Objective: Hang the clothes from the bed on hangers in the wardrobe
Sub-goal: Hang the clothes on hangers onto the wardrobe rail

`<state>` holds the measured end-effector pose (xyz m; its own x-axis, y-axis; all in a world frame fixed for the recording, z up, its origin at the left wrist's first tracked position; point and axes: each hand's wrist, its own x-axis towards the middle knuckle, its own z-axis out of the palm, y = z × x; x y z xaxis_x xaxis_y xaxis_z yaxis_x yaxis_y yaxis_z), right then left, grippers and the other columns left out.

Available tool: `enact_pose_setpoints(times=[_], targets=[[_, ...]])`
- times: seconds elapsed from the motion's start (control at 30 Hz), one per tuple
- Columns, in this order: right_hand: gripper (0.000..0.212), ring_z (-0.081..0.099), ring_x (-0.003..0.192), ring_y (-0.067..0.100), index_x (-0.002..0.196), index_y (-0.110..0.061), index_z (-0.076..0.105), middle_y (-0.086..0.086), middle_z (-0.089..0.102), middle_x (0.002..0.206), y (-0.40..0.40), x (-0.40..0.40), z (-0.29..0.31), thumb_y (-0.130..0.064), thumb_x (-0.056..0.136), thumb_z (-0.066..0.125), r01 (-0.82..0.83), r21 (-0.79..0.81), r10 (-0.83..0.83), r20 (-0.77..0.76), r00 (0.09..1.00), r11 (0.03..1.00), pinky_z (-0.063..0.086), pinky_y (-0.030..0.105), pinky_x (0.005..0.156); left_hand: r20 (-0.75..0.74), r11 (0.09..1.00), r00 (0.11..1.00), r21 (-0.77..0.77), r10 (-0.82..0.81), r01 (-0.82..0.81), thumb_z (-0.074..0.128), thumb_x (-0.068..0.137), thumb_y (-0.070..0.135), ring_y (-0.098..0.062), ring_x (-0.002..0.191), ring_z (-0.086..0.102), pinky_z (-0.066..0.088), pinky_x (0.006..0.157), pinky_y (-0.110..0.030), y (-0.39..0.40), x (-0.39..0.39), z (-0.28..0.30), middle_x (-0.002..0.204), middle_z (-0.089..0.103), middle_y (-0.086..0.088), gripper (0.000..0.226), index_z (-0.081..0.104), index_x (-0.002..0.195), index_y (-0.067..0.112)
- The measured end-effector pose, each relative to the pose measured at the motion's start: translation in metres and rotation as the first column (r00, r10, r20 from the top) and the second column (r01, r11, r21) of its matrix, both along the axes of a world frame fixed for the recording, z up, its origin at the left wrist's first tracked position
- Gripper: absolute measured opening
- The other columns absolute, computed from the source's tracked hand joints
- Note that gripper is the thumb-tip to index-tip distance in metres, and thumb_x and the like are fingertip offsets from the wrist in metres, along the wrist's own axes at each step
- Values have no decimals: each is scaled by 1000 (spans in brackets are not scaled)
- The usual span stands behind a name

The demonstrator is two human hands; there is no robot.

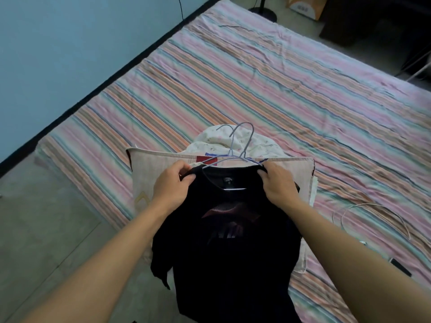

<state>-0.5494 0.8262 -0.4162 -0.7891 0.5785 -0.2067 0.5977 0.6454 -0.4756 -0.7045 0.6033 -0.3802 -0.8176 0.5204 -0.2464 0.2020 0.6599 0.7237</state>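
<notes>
Striped bedsheet (268, 89), pink, orange and teal bands, wrinkled, spread over a low bed along a blue wall (58, 43). Black T-shirt (228, 241) with reddish chest print, held up over the near edge of the bed, hem hanging toward the floor; neckline stretched sideways between both hands. Pale cushion (149, 173), rectangular, lying on the sheet directly behind the T-shirt, partly covered by it. Floral white bundle of cloth (219, 141), just beyond the cushion, farther from the T-shirt. Left hand (171, 185), fingers and thumb curled, pinching the T-shirt's left shoulder seam at the collar. Right hand (277, 185), fingers curled likewise, gripping the right shoulder seam. Blue wire hangers (242, 145), two hooks showing above the T-shirt's collar, one lower bar visible inside the neck opening. White cable (373, 210), looped on the sheet to the right of the T-shirt. Small dark device (400, 266), on the sheet right of the T-shirt, near the cable's end.
</notes>
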Motion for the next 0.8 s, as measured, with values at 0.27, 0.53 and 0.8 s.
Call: enact_pose_setpoints(times=[0.27,0.53,0.8], targets=[[9,50,74,28,110,-14,51,8,63,87,-26,32,103,-20,104,49,-136,-32,133,-92,987,990,38,40,65,60,996,997,78,-53,48,68,86,2,-19,81,66,54,78,-34,-50,26,86,87,69,-4,33,67,90,35],[10,57,83,11,98,-20,67,-6,63,90,-89,83,208,-17,99,57,-280,35,275,-326,904,959,41,32,74,-78,977,997,211,-23,39,71,88,11,3,74,67,50,69,-15,-140,93,198,80,72,21,24,71,86,35],[12,59,86,5,105,-24,64,-14,64,94,-172,114,324,-24,102,53,-479,144,499,-328,802,866,44,25,76,-248,948,952,302,179,-100,69,89,8,-1,71,66,47,67,-14,-247,163,289,75,70,13,22,69,81,28]])
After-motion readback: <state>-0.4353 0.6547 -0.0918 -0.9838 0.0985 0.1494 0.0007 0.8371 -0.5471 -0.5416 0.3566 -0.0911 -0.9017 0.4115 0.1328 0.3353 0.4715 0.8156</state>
